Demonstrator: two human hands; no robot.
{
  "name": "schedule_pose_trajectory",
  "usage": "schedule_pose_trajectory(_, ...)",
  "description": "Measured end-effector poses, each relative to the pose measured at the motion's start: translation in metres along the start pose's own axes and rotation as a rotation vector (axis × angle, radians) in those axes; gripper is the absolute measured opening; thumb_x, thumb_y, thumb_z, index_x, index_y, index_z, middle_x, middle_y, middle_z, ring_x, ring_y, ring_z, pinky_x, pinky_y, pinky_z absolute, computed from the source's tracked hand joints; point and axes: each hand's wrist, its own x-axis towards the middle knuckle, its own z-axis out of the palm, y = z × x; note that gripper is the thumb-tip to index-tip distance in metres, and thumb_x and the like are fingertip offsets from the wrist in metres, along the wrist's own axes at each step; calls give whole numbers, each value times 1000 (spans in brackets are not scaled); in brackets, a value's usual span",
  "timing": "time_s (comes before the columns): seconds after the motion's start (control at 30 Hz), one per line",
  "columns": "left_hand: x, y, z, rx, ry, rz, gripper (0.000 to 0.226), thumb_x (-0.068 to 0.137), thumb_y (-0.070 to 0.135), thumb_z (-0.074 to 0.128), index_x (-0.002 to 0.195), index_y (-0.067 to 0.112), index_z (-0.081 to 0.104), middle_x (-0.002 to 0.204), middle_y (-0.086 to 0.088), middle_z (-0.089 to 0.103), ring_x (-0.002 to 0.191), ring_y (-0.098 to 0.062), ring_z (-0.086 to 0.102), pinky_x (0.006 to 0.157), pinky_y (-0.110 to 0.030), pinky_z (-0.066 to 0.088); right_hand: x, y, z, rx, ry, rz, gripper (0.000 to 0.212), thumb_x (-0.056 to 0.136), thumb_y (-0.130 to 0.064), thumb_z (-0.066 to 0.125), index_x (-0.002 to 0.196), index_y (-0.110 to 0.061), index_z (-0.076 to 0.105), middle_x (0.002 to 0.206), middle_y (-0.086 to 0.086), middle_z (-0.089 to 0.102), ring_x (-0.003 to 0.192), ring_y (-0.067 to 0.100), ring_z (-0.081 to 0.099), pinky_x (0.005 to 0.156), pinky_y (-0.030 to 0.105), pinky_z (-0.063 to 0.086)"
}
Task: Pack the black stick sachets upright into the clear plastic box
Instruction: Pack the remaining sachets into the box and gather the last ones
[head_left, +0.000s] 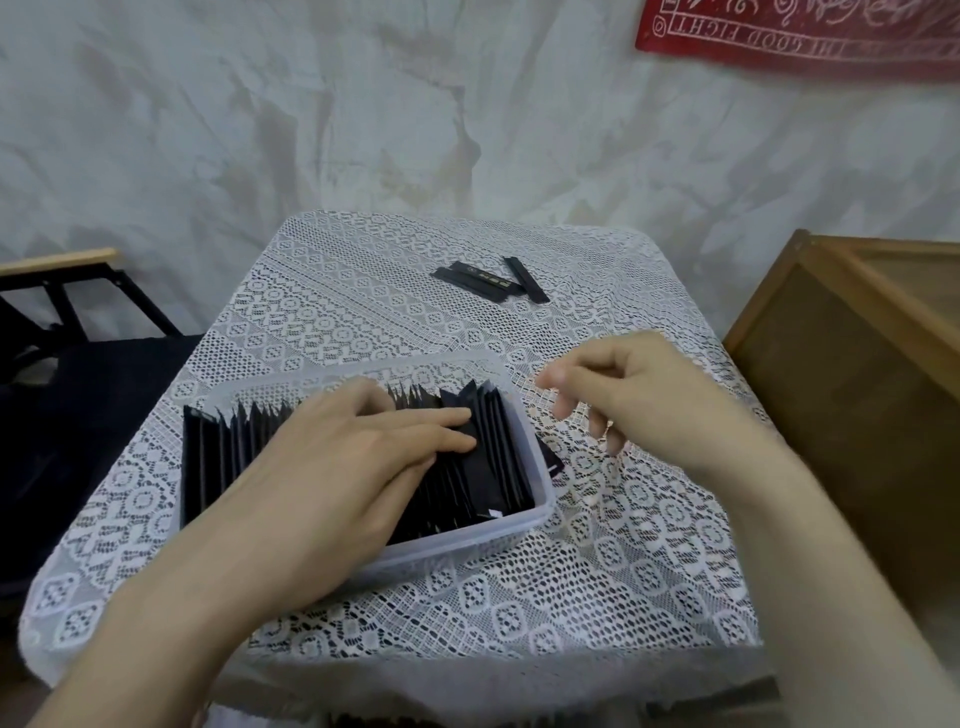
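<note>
Many sachets (488, 467) upright in box (467, 545), L hand (353, 462) flat on them, R hand (639, 395) loose, empty; banner (810, 31): "GOOD FIGHT".

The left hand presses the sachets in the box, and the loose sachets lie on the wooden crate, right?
No: the head view shows the loose sachets on the lace tablecloth, not the crate. The left hand does press the boxed sachets.
</note>
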Motion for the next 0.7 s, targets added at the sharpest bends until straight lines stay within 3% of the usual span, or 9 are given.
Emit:
schedule_pose_trajectory(0.1,0,-1,0,-12,3,-7,42,98,51,31,131,53,56,134,46,45,101,0,41,85,-31,42,21,23,22,-169,-5,111,10,97,-31,66,103,-28,73,85,-2,71,71,14,65,67,38,61)
schedule_pose_trajectory(0.17,-1,0,0,-21,0,-3,40,98,51,31,132,54,53,132,49,44,103,-1,41,88,-31,42,33,30,35,-284,-8,103,20,92,-41,70,108,-28,72,93,-5,71,84,18,67,80,41,58)
schedule_pose_trajectory(0.23,-2,1,-1,-61,11,-6,38,99,49,34,133,55,49,122,55,41,104,0,41,88,-27,40,39,25,43,-378,-19,84,24,90,-45,70,106,-28,70,97,-5,72,88,19,66,77,34,52)
schedule_pose_trajectory(0.33,-3,2,-3,-111,9,-10,37,98,51,34,130,58,49,118,56,39,105,2,41,86,-24,36,47,25,46,-409,-56,83,18,91,-41,69,94,-24,67,89,-5,70,79,17,63,66,30,46)
schedule_pose_trajectory(0.47,-2,0,-4,-109,-19,-16,41,94,56,26,124,63,53,133,52,40,107,2,40,87,-23,34,51,30,45,-353,-107,108,22,87,-35,73,82,-13,69,78,4,73,79,25,68,77,41,55)
schedule_pose_trajectory(0.53,-2,0,-3,-115,-16,-21,40,95,54,27,122,63,55,133,52,41,107,3,40,87,-22,34,50,31,40,-291,-98,101,25,87,-32,74,79,-10,66,72,7,70,66,21,61,70,41,53)
schedule_pose_trajectory(0.63,0,-1,-3,-109,-19,-29,35,100,44,35,120,61,58,132,52,41,106,4,40,86,-20,33,48,35,30,-131,-26,105,22,91,-26,75,78,-14,61,57,-5,59,49,10,52,58,31,43)
schedule_pose_trajectory(0.7,0,-1,-2,-111,-24,-38,35,101,39,37,119,60,59,132,52,41,106,3,40,86,-21,33,45,38,26,-35,34,112,15,93,-21,73,82,-13,66,66,-2,70,58,14,67,64,37,56)
